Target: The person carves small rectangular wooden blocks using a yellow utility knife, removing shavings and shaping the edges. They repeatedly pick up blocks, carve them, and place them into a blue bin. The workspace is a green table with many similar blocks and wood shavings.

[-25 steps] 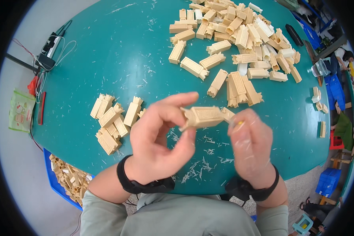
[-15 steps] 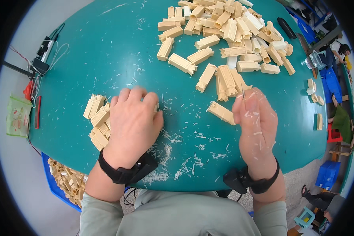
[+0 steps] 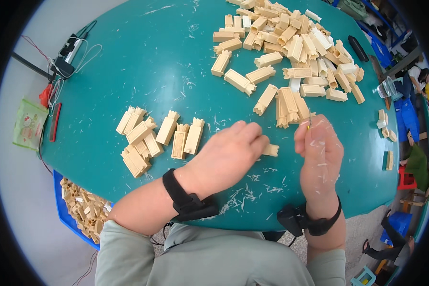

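Note:
My left hand [image 3: 234,155] is closed over a cream rectangular plastic piece [image 3: 271,150], whose notched end sticks out past the fingers. The rest of that piece is hidden under the palm. My right hand [image 3: 321,155] is closed in a grip, with a thin pointed blade [image 3: 310,122] rising above the fingers; its handle is concealed. White shavings cling to that hand. Left of my left hand lies a small group of similar pieces [image 3: 179,141]. Beyond my right hand, a few more [image 3: 288,105] lean together at the near edge of a large heap [image 3: 291,38].
Everything lies on a green table [image 3: 143,62] strewn with white shavings [image 3: 243,198]. A blue bin [image 3: 66,214] of pieces stands below its left edge. On the right are a clear cup [image 3: 386,87] and a black cylindrical object [image 3: 358,47]. A power strip [image 3: 70,50] sits at far left.
My left hand has moved right from the small group onto the single piece near my right hand. More pieces of that group are uncovered. The whole view has shifted slightly.

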Motion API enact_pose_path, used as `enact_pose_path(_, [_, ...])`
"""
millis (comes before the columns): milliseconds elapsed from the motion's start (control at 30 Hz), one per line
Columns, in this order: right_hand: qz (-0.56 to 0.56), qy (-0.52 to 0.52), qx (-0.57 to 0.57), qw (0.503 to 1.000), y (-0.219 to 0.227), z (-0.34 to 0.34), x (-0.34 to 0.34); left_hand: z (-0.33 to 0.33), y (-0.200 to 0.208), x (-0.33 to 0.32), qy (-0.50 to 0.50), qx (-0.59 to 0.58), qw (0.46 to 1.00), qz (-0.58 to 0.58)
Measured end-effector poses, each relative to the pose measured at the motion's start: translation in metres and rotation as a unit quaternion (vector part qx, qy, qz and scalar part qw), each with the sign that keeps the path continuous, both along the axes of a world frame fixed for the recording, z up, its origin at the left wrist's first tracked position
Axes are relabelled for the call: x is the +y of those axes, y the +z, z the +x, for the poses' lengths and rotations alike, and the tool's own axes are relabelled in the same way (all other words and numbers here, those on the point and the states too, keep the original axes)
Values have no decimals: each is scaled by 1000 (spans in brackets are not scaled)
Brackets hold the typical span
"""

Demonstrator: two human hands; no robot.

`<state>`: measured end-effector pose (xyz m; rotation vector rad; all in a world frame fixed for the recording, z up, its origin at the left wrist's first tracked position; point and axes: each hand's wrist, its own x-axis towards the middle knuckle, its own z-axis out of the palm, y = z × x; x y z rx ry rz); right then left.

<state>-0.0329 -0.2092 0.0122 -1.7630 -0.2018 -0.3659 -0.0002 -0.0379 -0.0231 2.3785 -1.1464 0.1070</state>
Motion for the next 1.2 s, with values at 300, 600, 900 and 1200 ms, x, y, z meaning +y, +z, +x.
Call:
enact_pose_path(300, [-34,36,35,998,1,0,3,-4,23,24,65,377,812,-441])
enact_pose_path(600, [-81,49,54,994,-2,-1,8,-12,36,32,-8,453,780,-431])
enact_pose_path(900, [-75,68,35,994,-7,-1,12,-17,40,22,-38,522,703,-482])
enact_pose_path(1200, [-70,59,61,994,-4,-3,13,-13,32,24,11,427,750,-506])
